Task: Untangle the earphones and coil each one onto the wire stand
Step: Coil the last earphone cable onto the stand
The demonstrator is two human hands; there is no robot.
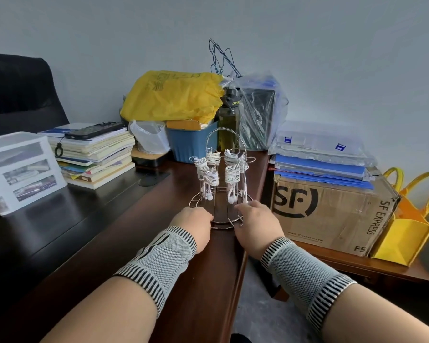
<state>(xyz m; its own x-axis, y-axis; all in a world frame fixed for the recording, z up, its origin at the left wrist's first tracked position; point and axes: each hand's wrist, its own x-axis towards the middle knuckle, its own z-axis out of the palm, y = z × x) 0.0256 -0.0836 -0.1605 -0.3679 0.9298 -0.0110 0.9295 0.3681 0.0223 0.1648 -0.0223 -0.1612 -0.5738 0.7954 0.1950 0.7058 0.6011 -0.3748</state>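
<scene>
**Both hands on the base of the loaded stand**

My left hand [192, 225] rests against the left side of the wire stand's [221, 194] round base ring, fingers curled around the rim. My right hand [254, 225] does the same on the right side, fingertips hooked over the ring. Both wrists wear grey knit wrist bands [159, 263].

The stand sits upright near the desk's [84, 231] right edge, close to me. White earphones [209, 174] are coiled in bundles on its arms, earbuds dangling toward the base.

Beyond it, at the desk's far edge, stand a blue bin [191, 142] and a yellow bag [174, 95]. A stack of books [97, 157] lies toward the far left. Off the right edge is a cardboard box [332, 214].
</scene>
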